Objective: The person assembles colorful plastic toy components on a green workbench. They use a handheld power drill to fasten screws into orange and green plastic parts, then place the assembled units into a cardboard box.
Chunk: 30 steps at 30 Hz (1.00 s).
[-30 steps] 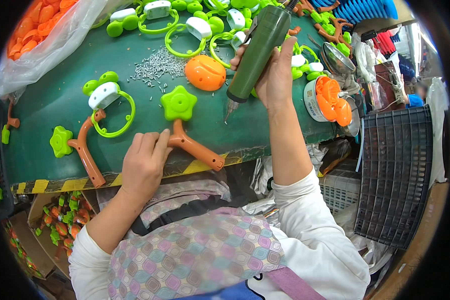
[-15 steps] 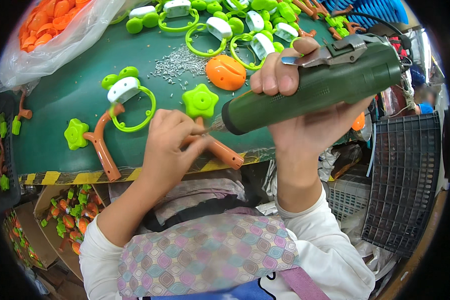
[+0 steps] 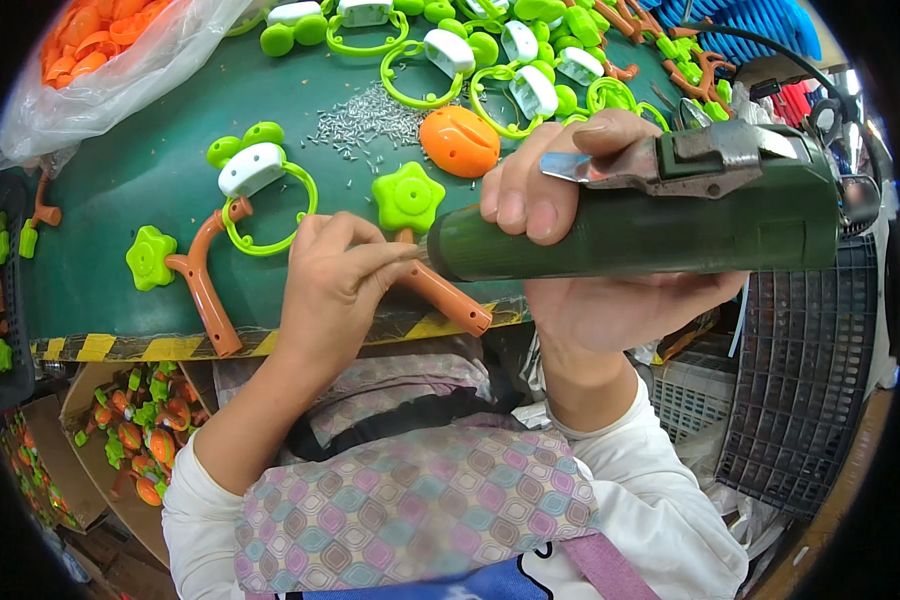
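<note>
My right hand (image 3: 580, 290) grips a dark green electric screwdriver (image 3: 630, 235) with a metal lever on top, held almost level. Its bit end points left at the pinched fingertips of my left hand (image 3: 335, 285). Whatever those fingertips hold at the bit is too small and covered to make out. Just behind them lies a brown plastic branch (image 3: 453, 302) with a green star-shaped piece (image 3: 408, 196) at its upper end. Left of my left hand, a second brown branch (image 3: 205, 290) carries another green star (image 3: 151, 258) and touches a green ring with a white block (image 3: 253, 170).
Loose screws (image 3: 370, 122) are heaped beside an orange domed part (image 3: 459, 141). More green ring parts (image 3: 448, 55) crowd the table's far side. A plastic bag of orange pieces (image 3: 100, 40) stands far left. Boxes of parts (image 3: 140, 430) sit below the striped table edge (image 3: 170, 348).
The screwdriver has swung from slanting up to the right to nearly level, its rear end lower. My left fingertips have drawn together at its bit, and the brown branch has hardly moved.
</note>
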Tool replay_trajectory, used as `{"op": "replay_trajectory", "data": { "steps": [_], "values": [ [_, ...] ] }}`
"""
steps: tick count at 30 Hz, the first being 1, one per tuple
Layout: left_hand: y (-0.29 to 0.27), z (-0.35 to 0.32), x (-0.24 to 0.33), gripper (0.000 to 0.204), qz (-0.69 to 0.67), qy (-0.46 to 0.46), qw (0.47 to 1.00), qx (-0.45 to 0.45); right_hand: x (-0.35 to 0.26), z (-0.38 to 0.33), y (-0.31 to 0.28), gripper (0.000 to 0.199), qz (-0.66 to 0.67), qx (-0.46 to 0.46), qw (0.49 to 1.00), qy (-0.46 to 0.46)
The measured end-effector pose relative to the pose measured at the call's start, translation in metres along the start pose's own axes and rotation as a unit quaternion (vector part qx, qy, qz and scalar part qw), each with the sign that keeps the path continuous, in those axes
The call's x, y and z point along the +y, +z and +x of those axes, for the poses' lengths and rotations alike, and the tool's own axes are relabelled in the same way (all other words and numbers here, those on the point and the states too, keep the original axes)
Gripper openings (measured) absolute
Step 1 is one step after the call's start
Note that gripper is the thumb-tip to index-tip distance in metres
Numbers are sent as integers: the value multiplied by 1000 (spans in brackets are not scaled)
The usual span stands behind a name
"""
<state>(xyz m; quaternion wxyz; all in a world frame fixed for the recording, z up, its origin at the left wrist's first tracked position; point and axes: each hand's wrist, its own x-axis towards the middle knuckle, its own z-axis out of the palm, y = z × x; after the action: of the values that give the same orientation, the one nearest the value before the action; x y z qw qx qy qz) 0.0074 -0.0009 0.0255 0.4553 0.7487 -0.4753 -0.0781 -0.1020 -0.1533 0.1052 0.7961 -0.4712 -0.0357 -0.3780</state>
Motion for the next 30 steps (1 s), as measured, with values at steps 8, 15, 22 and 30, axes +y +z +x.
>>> {"op": "replay_trajectory", "data": {
  "steps": [8,15,22,30],
  "values": [
    [-1,-3,0,15,19,4,1000,0,2,2,-1,99,-7,-71,997,-5],
    [3,-3,10,31,-59,-38,997,27,8,-10,11,116,-93,0,996,-7],
    [12,-15,-19,20,28,55,998,-15,2,-14,-16,105,-257,-93,962,7],
    [12,-15,-27,20,7,64,997,-40,14,-16,-11,94,-229,-108,967,25]
  ]
}}
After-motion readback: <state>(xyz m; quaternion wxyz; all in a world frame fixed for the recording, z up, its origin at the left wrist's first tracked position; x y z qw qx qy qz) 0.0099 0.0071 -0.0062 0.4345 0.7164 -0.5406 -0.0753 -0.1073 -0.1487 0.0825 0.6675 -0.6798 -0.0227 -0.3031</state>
